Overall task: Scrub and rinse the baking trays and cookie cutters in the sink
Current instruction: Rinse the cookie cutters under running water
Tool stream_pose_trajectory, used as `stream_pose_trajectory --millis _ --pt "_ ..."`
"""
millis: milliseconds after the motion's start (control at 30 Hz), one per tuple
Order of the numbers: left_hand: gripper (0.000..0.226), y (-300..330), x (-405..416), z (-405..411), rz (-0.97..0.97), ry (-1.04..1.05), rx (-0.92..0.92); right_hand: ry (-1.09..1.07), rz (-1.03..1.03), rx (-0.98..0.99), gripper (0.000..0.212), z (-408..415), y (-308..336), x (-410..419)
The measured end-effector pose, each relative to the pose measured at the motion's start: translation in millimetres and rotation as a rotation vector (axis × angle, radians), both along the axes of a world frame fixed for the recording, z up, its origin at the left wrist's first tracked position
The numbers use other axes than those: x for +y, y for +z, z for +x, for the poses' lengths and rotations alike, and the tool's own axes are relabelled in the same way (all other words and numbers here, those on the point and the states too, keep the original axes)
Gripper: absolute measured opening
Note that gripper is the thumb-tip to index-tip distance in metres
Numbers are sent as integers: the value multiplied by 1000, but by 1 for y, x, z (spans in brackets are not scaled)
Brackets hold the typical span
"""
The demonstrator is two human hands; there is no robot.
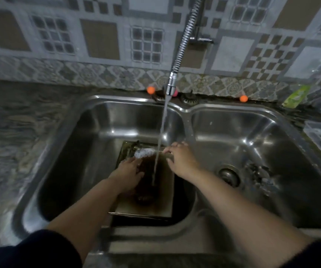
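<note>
The baking tray [163, 198] lies in the left basin of the sink [101, 105], propped toward the divider, with water from the tap [170, 88] running onto its dark, greasy middle. The left hand [128, 174] presses flat, fingers spread; the right hand [180, 158] grips the tray's far right edge. Best to tilt it so the stream sweeps the grime toward the drain, rubbing the corners.
</note>
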State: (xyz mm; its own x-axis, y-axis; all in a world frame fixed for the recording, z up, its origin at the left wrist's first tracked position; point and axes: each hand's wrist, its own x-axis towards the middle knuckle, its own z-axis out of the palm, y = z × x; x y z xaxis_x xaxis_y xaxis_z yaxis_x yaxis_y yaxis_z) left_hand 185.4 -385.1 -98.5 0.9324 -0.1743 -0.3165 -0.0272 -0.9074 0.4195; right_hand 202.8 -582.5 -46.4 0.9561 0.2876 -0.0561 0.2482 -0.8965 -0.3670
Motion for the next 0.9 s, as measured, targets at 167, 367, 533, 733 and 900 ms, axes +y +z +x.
stream_pose_trajectory --millis 167,367,533,733,900 --pt "60 -7 26 26 -80 101 12 130 -36 259 42 42 -36 41" --pt "63 -29 30 52 -125 130 20 273 -247 167 65 85 -65 61" --pt "59 -46 27 53 -123 115 -16 284 -290 77 47 88 -72 71" --pt "48 -37 19 43 -16 107 -64 337 -290 -21 12 74 -71 58" --pt "40 -29 17 22 -63 96 49 252 -103 313 6 41 -52 49"
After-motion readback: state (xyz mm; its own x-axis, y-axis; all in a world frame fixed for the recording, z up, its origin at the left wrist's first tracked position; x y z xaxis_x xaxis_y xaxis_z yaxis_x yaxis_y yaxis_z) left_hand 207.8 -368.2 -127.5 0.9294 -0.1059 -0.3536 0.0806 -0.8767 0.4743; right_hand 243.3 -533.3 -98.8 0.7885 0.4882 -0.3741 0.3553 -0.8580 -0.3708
